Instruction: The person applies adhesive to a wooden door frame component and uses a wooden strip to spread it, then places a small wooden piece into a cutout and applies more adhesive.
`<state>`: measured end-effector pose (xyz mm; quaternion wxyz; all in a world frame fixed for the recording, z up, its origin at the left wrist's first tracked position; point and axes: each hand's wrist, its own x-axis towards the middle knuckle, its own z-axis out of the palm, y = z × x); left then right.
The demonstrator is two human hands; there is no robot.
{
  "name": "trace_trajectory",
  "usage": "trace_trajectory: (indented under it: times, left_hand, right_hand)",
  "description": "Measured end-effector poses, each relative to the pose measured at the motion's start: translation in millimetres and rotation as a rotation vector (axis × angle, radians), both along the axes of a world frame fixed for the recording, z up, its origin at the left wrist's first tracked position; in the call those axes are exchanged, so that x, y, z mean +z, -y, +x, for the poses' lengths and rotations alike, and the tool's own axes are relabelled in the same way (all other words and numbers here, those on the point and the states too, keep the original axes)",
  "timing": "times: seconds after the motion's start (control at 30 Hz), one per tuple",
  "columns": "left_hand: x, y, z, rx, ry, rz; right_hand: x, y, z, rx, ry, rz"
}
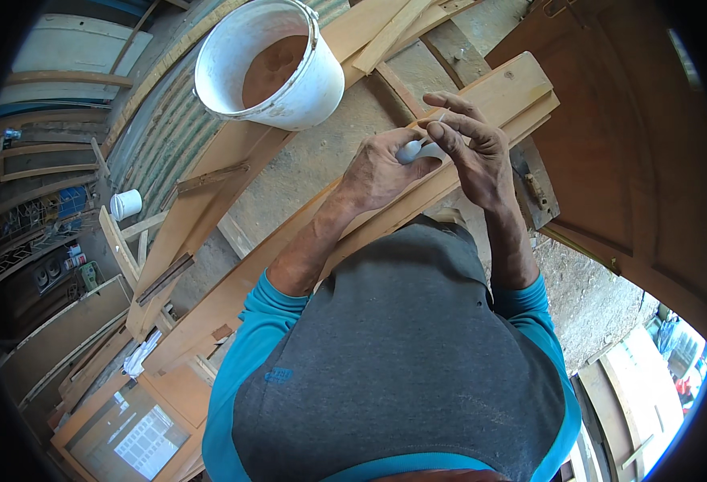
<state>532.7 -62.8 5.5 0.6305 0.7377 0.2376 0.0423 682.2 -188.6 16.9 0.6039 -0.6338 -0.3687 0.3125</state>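
Note:
My left hand (387, 167) is closed around a small white plastic bottle (409, 152), whose rounded end shows between thumb and fingers. Close against it, my right hand (480, 153) has its thumb and bent fingers drawn together near the bottle's other end. Something thin and pale shows at those fingertips, too small to make out. Both hands are above a long wooden plank (504, 90) with a stepped edge, which runs diagonally beneath them.
A white bucket (309, 92) holding brown powder stands on boards at the upper left. Right of my hands is a large brown panelled door (610, 153). A small white pail (126, 204) sits far left. At the lower left lies a framed panel (88, 438) with paper on it.

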Motion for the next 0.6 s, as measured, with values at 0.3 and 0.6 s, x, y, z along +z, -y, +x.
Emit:
trace_trajectory:
  times: [0.3,0.6]
  left_hand:
    - [-1.0,0.6,1.7,-0.018,-0.034,0.016]
    - [-1.1,1.2,0.9,-0.032,-0.057,0.027]
  right_hand:
    - [-11.2,0.9,-3.6,-0.046,-0.089,0.037]
    - [-12.0,-0.7,-8.5,-0.094,-0.300,0.035]
